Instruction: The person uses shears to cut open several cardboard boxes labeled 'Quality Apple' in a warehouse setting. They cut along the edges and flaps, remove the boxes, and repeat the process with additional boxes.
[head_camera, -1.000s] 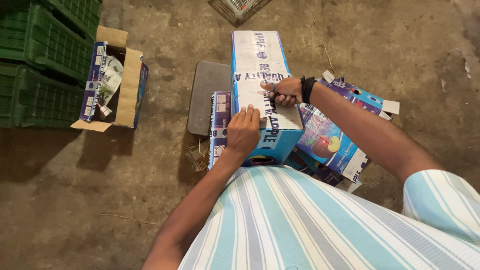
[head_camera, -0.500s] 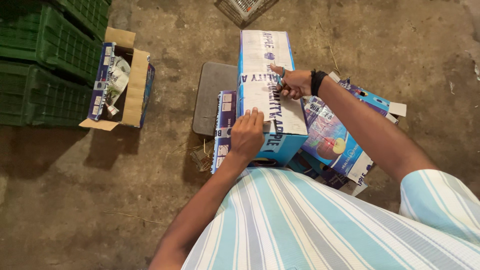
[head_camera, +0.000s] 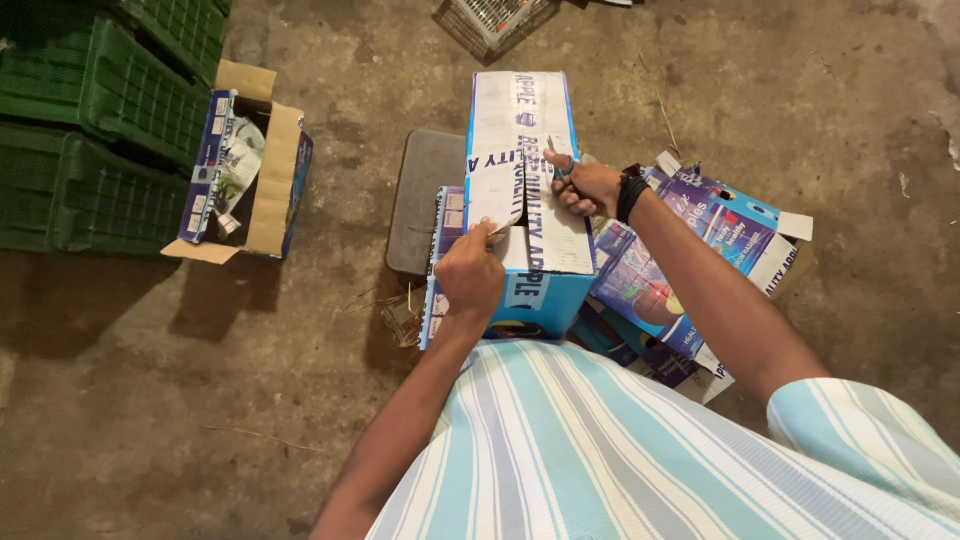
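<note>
On a stained concrete floor, a tall blue-and-white carton (head_camera: 525, 200) is steadied at 12 o'clock from the striped shirt. Its left top flap is pinched by the curled left hand (head_camera: 470, 275); the right hand (head_camera: 585, 187), wrist banded, is closed on scissors (head_camera: 560, 165) at the seam, at 1 o'clock.

Printed glossy cardboard box (head_camera: 525, 200), rough matt concrete floor (head_camera: 200, 400), ribbed green plastic crates (head_camera: 90, 130), striped cloth shirt (head_camera: 620, 450).

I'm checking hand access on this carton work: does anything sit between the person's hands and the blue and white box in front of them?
Nothing visible does. The left hand rests on a top flap of the blue and white box, and the right hand is on its top by the centre seam.
</note>
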